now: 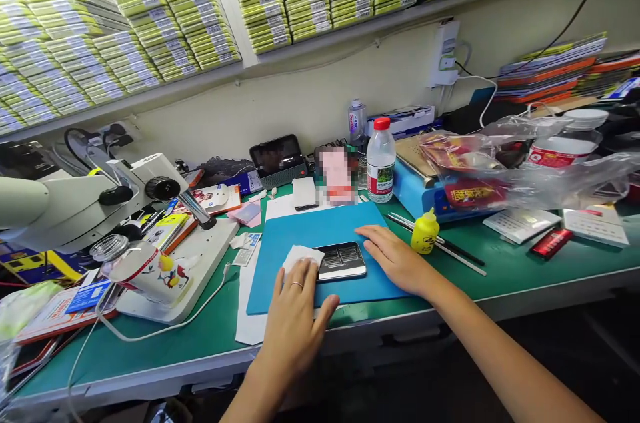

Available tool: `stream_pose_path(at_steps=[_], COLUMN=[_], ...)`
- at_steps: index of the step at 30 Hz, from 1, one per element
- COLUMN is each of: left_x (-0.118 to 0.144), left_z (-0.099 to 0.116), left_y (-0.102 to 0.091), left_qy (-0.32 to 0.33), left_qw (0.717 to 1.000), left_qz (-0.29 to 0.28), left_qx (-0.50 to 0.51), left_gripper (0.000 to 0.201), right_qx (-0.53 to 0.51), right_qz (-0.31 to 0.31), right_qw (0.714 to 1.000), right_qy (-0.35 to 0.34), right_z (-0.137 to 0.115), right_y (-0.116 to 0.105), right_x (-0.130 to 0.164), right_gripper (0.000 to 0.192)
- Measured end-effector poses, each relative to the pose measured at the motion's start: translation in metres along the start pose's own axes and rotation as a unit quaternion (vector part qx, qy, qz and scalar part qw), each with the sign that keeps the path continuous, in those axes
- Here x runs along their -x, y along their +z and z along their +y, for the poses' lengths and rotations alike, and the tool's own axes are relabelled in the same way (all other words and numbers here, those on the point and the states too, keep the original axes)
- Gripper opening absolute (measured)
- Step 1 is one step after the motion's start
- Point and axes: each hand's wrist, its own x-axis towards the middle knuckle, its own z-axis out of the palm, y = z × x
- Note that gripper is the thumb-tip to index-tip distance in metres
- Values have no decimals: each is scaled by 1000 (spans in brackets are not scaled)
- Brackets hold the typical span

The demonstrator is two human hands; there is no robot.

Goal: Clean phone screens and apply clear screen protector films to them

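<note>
A dark phone lies flat on a blue work mat on the green bench. My left hand presses a white wipe onto the phone's left end, fingers flat on the cloth. My right hand rests palm down on the mat, its fingers touching the phone's right edge. A small yellow squeeze bottle stands just right of that hand.
A microscope on a white base fills the left side. A water bottle, a blue heating pad, plastic bags and thin tools crowd the back and right. Shelves of green boxes hang overhead.
</note>
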Motion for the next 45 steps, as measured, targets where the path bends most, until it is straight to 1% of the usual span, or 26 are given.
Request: stream_pose_path(at_steps=[2,5,8,11,13,15,17,20,23,26,27,30,33,37,41,45], left_x=[-2,-10,-21,-31,-35,-35,-33,-25,-16,-7,-4,4,9,8,-6,-23], left_z=[-4,2,19,39,51,58,61,54,37,17,12,-1,-5,-6,-7,-4], left_y=[2,4,4,4,4,5,6,6,1,-8,-11,-18,-23,-27,-30,-29], left_qy=[-3,9,29,73,97,101,90,63,22,-11,-16,-20,-16,9,31,35], left_qw=[1000,1000,999,997,994,994,995,998,1000,999,999,998,998,999,999,999], left_qz=[6,5,-4,-14,-22,-25,-25,-18,-7,1,-2,-17,-20,-18,-20,-16], left_qx=[-7,2,19,35,42,40,31,17,0,-32,-41,-54,-48,-30,-8,-7], left_gripper=[62,65,68,78,83,85,86,84,78,74,73,68,60,50,38,36], right_qx=[0,-8,-17,-26,-29,-26,-19,-7,0,-2,-1,36,65,73,61,55], right_qz=[2,3,2,3,0,-7,-15,-26,-36,-47,-53,-87,-100,-103,-104,-96], right_qw=[1000,1000,1000,1000,999,999,1000,1000,999,999,998,994,991,990,991,992], right_qy=[-4,-11,-3,13,19,20,18,12,5,-9,-17,-47,-56,-62,-61,-59], right_z=[-1,-1,0,1,2,1,1,-1,-3,-5,-6,-7,-7,-7,-8,-8], right_y=[0,0,1,3,3,3,3,2,2,2,2,1,2,3,4,4], right_x=[0,1,0,0,0,-1,-1,-2,-3,-2,-1,0,1,0,-2,-1], right_gripper=[44,43,45,51,52,51,49,48,49,52,55,77,89,87,90,95])
